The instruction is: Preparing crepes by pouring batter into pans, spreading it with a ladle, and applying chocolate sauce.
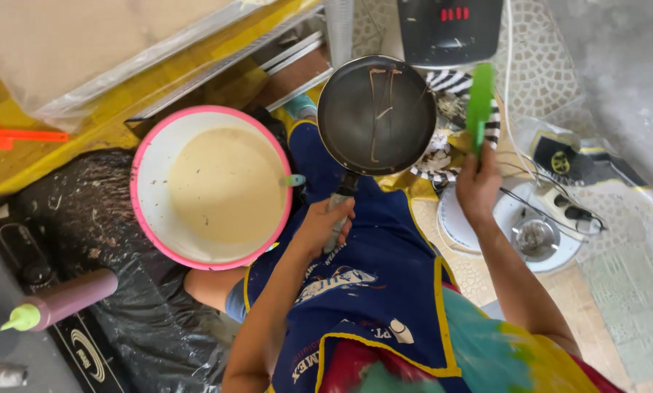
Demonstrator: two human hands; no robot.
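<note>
While left hand [325,224] grips pan [376,115], batter bowl [211,186] sits beside; squeeze bottle [61,301] further off.

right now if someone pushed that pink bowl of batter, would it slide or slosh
The pink bowl looks well filled with pale batter, so it is probably heavy and would slosh if shoved fast. It sits on crinkled black plastic sheet, which might bunch or slip under it. The ladle handle leaning on its rim could shift.
</note>
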